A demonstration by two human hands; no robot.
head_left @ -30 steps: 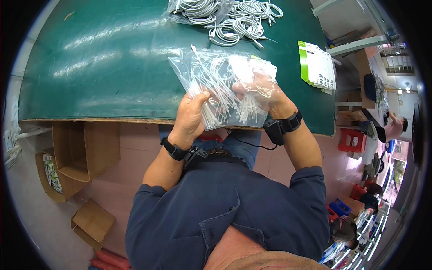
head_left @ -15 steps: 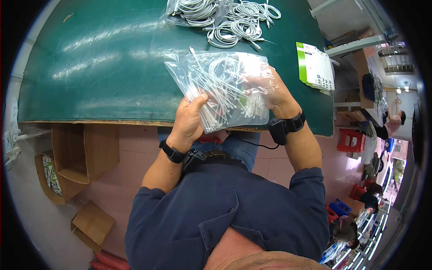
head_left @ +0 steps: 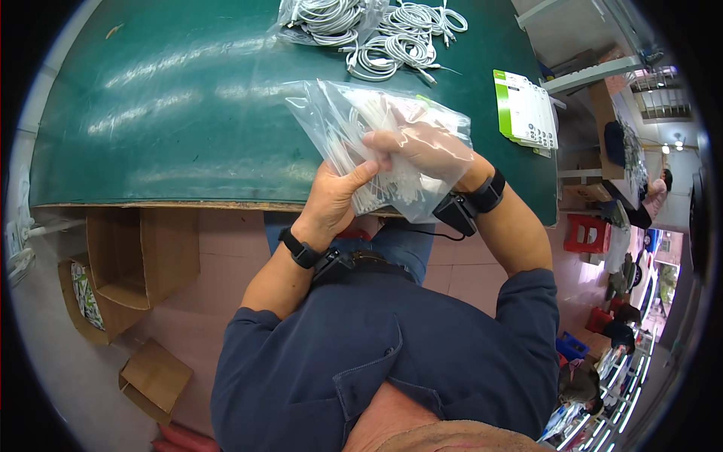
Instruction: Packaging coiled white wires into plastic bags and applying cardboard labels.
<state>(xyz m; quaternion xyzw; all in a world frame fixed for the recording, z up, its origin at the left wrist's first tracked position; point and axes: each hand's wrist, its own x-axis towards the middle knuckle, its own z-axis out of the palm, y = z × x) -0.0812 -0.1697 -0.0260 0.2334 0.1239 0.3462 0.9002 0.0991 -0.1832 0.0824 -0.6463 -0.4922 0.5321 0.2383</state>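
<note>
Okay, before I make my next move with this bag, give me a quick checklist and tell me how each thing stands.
1. Left hand gripping the clear bag: ok, the thumb lies over its near left part.
2. White strips in the bag: ok, a bunch shows through the plastic.
3. Right hand holding strips: cannot tell, glare and plastic obscure its fingers.
4. Bag wholly over the green table: not ok, its lower corner shows past the near edge.
5. Coiled cables apart from the bag: ok, they lie beyond it.
6. Card stack apart: ok, right of the bag.
</note>
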